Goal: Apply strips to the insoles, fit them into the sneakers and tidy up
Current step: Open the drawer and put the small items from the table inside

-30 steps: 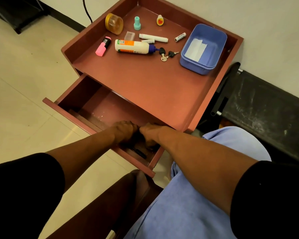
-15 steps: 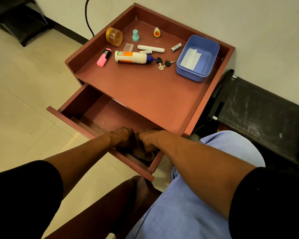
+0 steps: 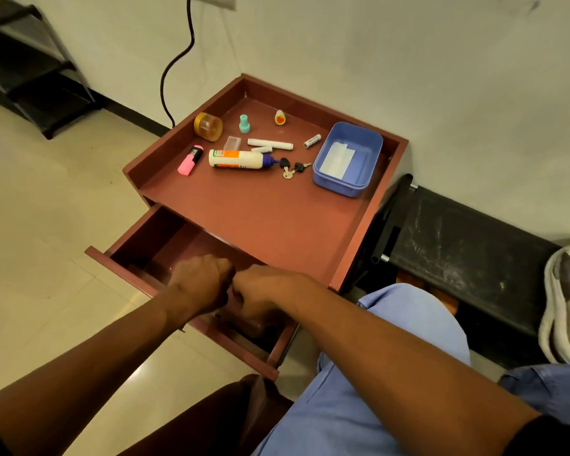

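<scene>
Off-white wall at back, w/ black cable hanging down from a socket plate at top edge. Floor is pale cream tile, glossy, black skirting along wall base. Reddish-brown cabinet stands against wall, raised rim round 3 sides of top. Dark shelf rack far left. Black scuffed bench right of cabinet, just beside it; whitish cloth on its right end.
</scene>
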Tool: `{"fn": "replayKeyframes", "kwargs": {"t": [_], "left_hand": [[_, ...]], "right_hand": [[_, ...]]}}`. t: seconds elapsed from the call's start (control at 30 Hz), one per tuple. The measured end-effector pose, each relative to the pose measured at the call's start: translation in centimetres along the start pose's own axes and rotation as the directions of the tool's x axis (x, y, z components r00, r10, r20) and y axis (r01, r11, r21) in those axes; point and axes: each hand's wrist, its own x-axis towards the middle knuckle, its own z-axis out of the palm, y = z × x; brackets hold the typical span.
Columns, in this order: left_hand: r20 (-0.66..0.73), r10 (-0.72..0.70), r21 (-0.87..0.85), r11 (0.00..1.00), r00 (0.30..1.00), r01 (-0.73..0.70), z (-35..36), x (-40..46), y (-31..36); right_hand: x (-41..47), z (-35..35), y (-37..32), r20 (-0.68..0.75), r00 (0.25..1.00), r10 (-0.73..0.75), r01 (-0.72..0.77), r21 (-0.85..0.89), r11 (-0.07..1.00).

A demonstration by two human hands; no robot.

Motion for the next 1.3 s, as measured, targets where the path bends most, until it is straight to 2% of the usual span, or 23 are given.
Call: {"fn": "replayKeyframes", "kwargs": {"t": [0.07,0.13,0.23,0.3,0.37,0.47,0.53,0.67,0.77,0.9,1.0,1.13,1.3], "left_hand": [[-0.116,-0.014,-0.055,0.998,0.993,0.007,-0.9,0.5,-0.6],[-0.236,-0.034,-0.136,0.991,0.971,0.002,-2.3,1.5,-1.4],[-0.274,-0.05,-0.187,0.982,0.96,-0.002,-4.7,3.2,-2.2],[-0.272,-0.061,-0.255,0.967,0.96,-0.01,-5.8,4.4,-2.8],[-0.316,-0.111,-0.35,0.937,0.942,-0.007,-6.7,5.5,-3.8],[-0.456,-0.28,-0.419,0.905,0.845,0.074,-7.5,7.2,-5.5],[-0.499,-0.352,-0.424,0.896,0.792,0.132,-8.0,8.6,-6.9],[-0.469,-0.41,-0.396,0.889,0.782,0.228,-7.9,11.0,-8.9],[-0.446,-0.41,-0.418,0.881,0.795,0.22,-7.5,12.4,-9.6],[-0.431,-0.431,-0.417,0.874,0.793,0.249,-7.2,14.1,-10.6],[-0.405,-0.462,-0.435,0.856,0.789,0.278,-6.8,14.5,-10.8],[-0.386,-0.495,-0.461,0.834,0.778,0.302,-5.8,14.7,-11.1],[-0.361,-0.508,-0.533,0.8,0.782,0.274,-5.6,14.8,-12.2]], "right_hand": [[-0.7,-1.5,0.8,-0.151,0.988,-0.013,0.022,0.055,0.998],[-0.9,-2.8,1.9,-0.334,0.942,0.019,0.032,0.148,0.988],[-0.3,-4.1,3.4,-0.538,0.831,0.142,0.003,0.26,0.966],[0.4,-4.6,4.0,-0.629,0.76,0.16,-0.008,0.238,0.971],[1.4,-4.8,4.7,-0.693,0.708,0.134,-0.011,0.179,0.984],[3.1,-5.8,5.6,-0.748,0.653,0.119,-0.023,0.138,0.99],[4.4,-6.7,5.9,-0.79,0.602,0.116,-0.047,0.11,0.993],[7.3,-9.1,6.0,-0.848,0.525,0.077,-0.138,0.004,0.99],[9.0,-10.6,5.9,-0.851,0.523,0.045,-0.197,-0.069,0.978],[10.3,-12.0,6.2,-0.818,0.574,0.037,-0.291,-0.162,0.943],[10.8,-12.8,6.7,-0.777,0.629,0.007,-0.31,-0.243,0.919],[11.7,-13.4,6.9,-0.765,0.641,-0.061,-0.325,-0.342,0.882],[11.6,-13.8,6.5,-0.746,0.665,0.023,-0.319,-0.256,0.913]]}}
